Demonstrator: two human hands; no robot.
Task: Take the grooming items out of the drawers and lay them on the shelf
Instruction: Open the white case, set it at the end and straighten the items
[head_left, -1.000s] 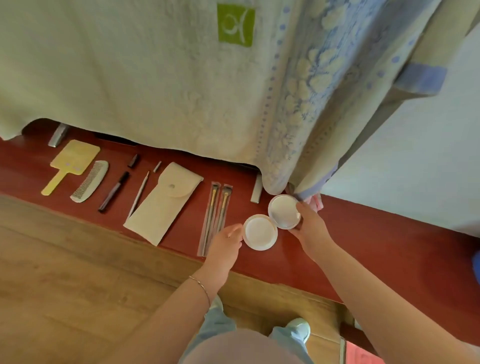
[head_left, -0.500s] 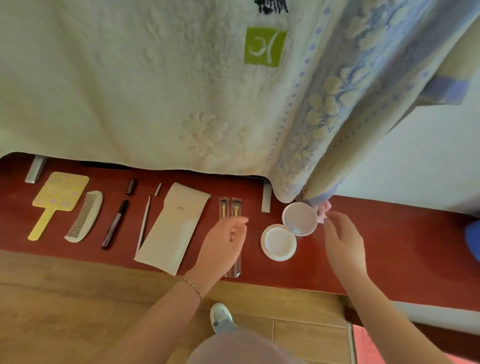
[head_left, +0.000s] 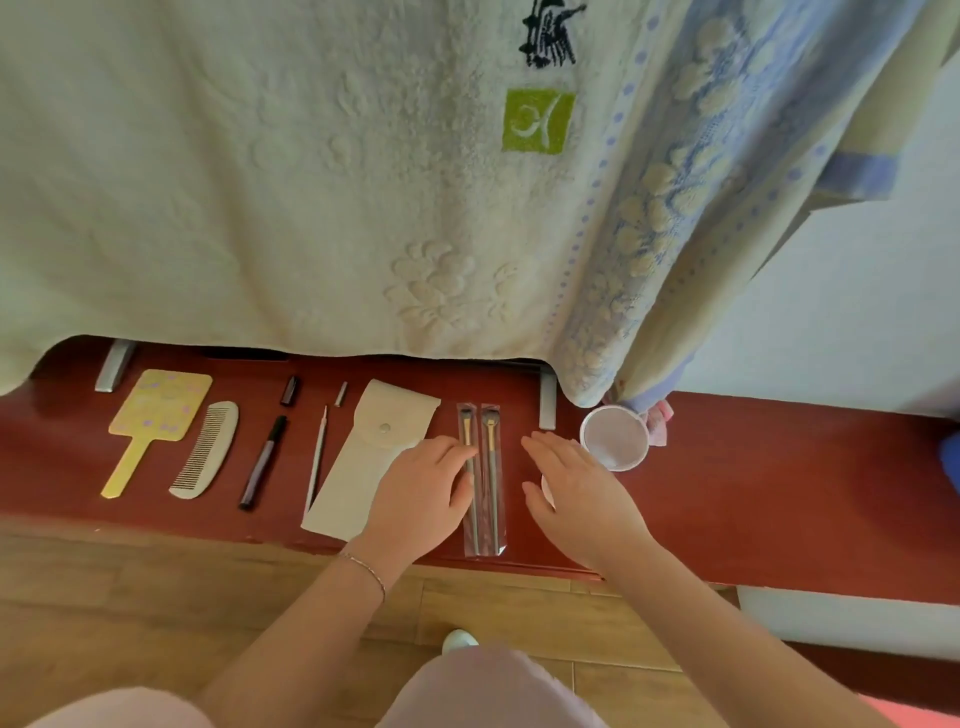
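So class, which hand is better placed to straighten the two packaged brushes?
Probably the left hand: its fingers already rest on the packaged brushes, while the right hand hovers beside them, over a compact.

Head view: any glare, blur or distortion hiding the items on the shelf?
Head view: soft daylight, no harsh glare; the hanging towel shades the red shelf rear; wide-angle bowing at edges; comb teeth sharp; right hand covers part of the white compact.

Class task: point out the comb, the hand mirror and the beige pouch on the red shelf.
comb (head_left: 206, 450), head view, on its spine.
hand mirror (head_left: 161, 405), head view, on its yellow back.
beige pouch (head_left: 363, 462), head view, mid-body.
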